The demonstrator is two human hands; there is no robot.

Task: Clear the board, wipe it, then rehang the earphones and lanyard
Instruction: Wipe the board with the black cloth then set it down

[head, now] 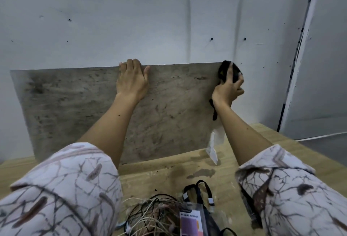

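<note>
Room: You are standing at a wooden table that is sitting against a pale wall full of little holes.

Board: The grey board is standing upright across the middle of the frame and seems to be leaning back on the wall. It is bare, so the clearing looks done. It is still looking smudged and dirty.

Left hand: Your left hand is lying flat near the top middle of the board, with the fingertips hooking over the top edge. The fingers are straight, not squeezing. It is likely keeping the board from tipping while you rub.

Right hand: Your right hand is squeezing a black cloth at the board's top right corner. The fingers are curled around it. A loose end of cloth is dangling below your wrist. You are probably wiping that corner.

Earphones: The tangled earphones are lying in a pile at the bottom middle of the frame, down on the table and out of the way of the wiping.

Lanyard: The black lanyard with its card holder is lying just right of the earphones, touching the pile.

White stand: A small white piece is sitting by the board's lower right corner. It may be propping the board, but that is hard to tell.

Next: Hanging things back up is waiting until the wiping is finished.
</note>
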